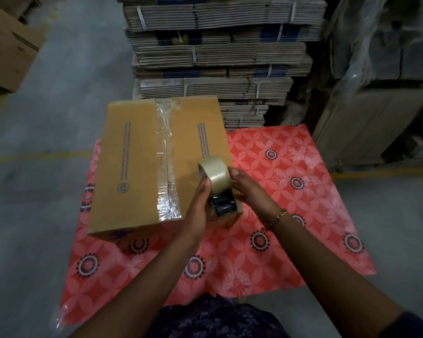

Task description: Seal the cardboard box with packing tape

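Note:
A closed brown cardboard box [132, 167] lies on a red flowered sheet [291, 191]. A strip of clear tape [166, 162] runs along its centre seam from far edge to near edge. Over the box's right near corner I hold a tape dispenser [221, 207] with a roll of clear packing tape [215, 170]. My left hand [198, 208] grips the dispenser's left side, thumb against the roll. My right hand [248, 189] holds the roll's right side with its fingertips; a bracelet sits on that wrist.
Bundled flat cartons [217, 52] are stacked high just behind the box. Plastic-wrapped goods [386, 69] stand at the right. Another brown carton [7, 50] sits on the grey concrete floor [47, 118] at the far left. My knee in dark cloth [213, 318] is at the bottom.

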`<state>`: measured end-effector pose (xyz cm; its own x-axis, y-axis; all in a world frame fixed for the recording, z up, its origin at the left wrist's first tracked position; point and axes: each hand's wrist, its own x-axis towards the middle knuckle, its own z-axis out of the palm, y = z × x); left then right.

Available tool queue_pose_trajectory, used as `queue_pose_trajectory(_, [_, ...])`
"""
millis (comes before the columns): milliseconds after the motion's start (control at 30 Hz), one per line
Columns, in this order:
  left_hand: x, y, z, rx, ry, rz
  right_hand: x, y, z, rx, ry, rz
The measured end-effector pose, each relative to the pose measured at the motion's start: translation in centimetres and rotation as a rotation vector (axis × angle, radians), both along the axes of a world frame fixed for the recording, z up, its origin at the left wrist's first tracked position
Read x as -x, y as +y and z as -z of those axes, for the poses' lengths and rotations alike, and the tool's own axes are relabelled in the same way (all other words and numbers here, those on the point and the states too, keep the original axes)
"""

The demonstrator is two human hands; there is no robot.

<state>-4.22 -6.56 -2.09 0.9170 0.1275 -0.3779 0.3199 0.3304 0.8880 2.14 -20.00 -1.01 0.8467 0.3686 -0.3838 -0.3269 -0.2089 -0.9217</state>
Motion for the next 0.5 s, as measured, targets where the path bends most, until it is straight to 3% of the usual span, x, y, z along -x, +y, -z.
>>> queue_pose_trajectory(200, [-0.7, -1.3, 0.9, 0.027, -0.006, 0.068, 1.6, 0.6, -0.1, 0.031, -0.085, -0.002])
queue_pose_trajectory(500, [-4.2, -9.6, 1.6, 0.005, -0.011, 0.255, 0.8, -9.4, 0.8, 0.011, -0.055, 0.193])
